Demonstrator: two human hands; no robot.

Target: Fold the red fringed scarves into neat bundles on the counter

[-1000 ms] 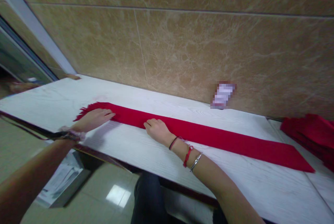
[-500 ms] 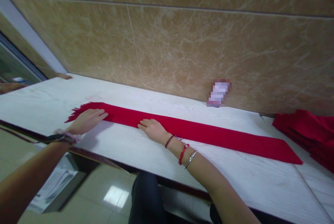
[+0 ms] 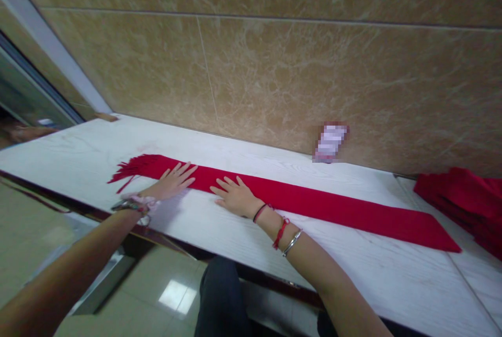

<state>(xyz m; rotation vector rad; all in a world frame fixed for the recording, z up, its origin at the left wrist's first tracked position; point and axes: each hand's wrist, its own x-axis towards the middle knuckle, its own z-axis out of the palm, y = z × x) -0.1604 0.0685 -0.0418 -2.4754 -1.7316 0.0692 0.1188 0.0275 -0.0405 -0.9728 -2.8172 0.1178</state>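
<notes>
A long red scarf (image 3: 314,201) lies folded into a flat strip across the white table (image 3: 251,245). Its fringe (image 3: 133,165) spreads out at the left end, with one tassel strand hanging toward the front edge. My left hand (image 3: 172,180) rests flat on the scarf a little right of the fringe, fingers spread. Close beside it, my right hand (image 3: 234,195) also lies open, its fingertips on the cloth and its palm over the near edge. Neither hand grips the fabric.
More red cloth (image 3: 463,206) is heaped at the table's right end. A small blurred-out object (image 3: 331,142) leans at the tiled wall (image 3: 266,75) behind the table. Below the front edge at left stands a grey box (image 3: 104,279).
My left hand has slid right along the scarf, away from the fringe, and its fingers have spread. The fingers of my right hand have fanned out in nearly the same place.
</notes>
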